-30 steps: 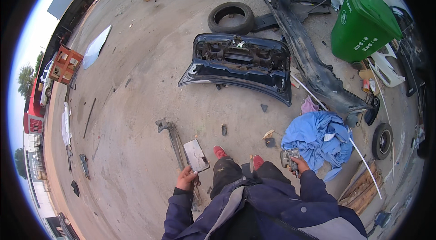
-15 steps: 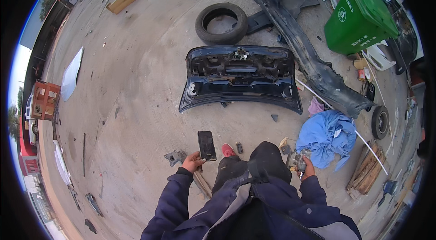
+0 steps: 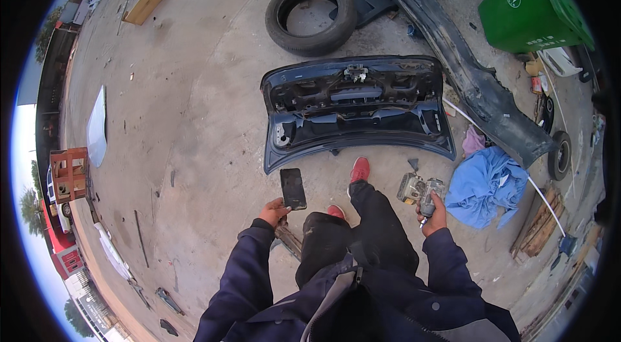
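Observation:
My left hand (image 3: 276, 212) grips a black phone (image 3: 293, 189) by its lower left corner, its dark face turned up. In my right hand (image 3: 433, 214) is a worn, grey cordless impact wrench (image 3: 432, 194); its battery end points away to the left and its metal tip points back toward me. Ahead of both hands a dark car trunk lid (image 3: 359, 130) lies on the ground, inner side up, with a latch (image 3: 355, 73) at its far edge. Neither hand touches it.
Beyond the lid lies a tyre (image 3: 311, 17). A long black bumper (image 3: 467, 77) slants along the right, near a green bin (image 3: 533, 6). Blue cloth (image 3: 488, 187) and wooden pieces (image 3: 539, 222) lie at right. A crate (image 3: 69, 175) stands far left.
I have stepped forward; one red shoe is now further ahead and the lid looks nearer. The wrench has come up a little. Both hands keep their hold.

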Demonstrator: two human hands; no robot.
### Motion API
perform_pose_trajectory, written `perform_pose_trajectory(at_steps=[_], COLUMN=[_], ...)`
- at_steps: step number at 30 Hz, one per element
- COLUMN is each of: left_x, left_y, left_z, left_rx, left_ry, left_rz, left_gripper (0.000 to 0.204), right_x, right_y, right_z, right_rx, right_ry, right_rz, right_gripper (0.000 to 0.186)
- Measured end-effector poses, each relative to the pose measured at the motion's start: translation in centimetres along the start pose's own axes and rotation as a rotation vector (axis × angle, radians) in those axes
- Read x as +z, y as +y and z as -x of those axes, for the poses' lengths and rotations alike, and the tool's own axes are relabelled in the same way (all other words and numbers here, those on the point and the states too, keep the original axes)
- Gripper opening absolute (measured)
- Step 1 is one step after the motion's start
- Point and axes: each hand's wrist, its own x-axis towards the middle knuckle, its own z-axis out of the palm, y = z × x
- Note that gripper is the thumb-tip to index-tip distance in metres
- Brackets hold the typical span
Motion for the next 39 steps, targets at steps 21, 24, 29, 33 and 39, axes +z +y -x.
perform_pose_trajectory(at_steps=[21, 24, 29, 33, 39], left_x=[-9.7, -11.5, -14.5, -16.0, -14.1], left_y=[0.8, 0.4, 0.1, -0.9, -0.8], left_z=[-46.9, -50.7, -55.6, -57.4, -55.4], left_rx=[-0.103, -0.108, -0.160, -0.129, 0.286], left_ry=[-0.048, -0.067, -0.085, -0.053, 0.260], left_rz=[-0.321, -0.326, -0.509, -0.389, -0.887], left_gripper=[0.033, 0.038, 0.045, 0.050, 0.050], right_x=[18.1, 18.5, 18.9, 18.1, 16.1], right_y=[12.2, 11.2, 8.9, 8.0, 7.2], right_z=[-26.0, -27.5, -29.4, -29.9, -30.0], right_rx=[0.066, 0.050, -0.047, -0.172, -0.350], right_ry=[-0.058, -0.092, -0.217, -0.336, -0.426], right_rz=[-0.131, -0.149, -0.203, -0.232, -0.267], right_gripper=[0.035, 0.035, 0.034, 0.036, 0.041])
